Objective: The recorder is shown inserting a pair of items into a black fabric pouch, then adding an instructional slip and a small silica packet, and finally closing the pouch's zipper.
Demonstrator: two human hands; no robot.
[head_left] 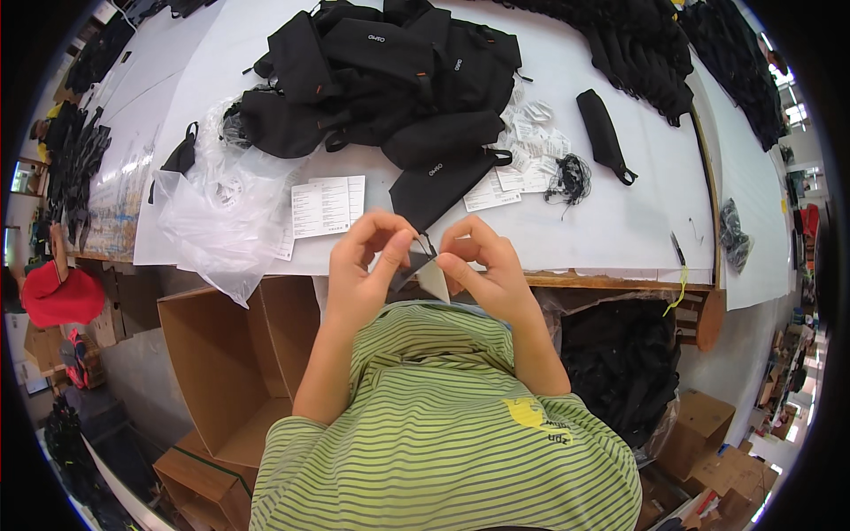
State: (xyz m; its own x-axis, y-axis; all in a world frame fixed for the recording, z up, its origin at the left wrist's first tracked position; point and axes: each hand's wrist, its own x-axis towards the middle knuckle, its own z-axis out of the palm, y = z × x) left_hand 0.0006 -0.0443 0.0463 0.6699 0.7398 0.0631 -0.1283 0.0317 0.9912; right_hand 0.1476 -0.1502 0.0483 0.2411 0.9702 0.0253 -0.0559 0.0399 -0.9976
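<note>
My left hand (pixel 365 267) is closed in a pinch at a thin black cord (pixel 426 242) by the tip of a black fabric pouch (pixel 436 188). Opposite it, my right hand (pixel 492 273) pinches a small pale hang tag (pixel 433 281), its thumb at the tag's upper edge. Both hands are close together just off the table's near edge, in front of my striped shirt. The pouch lies slanting on the table, its narrow end pointing at my fingers. How the cord and tag are joined is too small to make out.
A heap of black pouches (pixel 381 66) covers the table's far middle. Crumpled clear plastic (pixel 217 221) and printed white sheets (pixel 328 207) lie left; white tags (pixel 534 146), a black cord bundle (pixel 569 180) and a single pouch (pixel 602 133) lie right. An open cardboard box (pixel 221 363) stands below.
</note>
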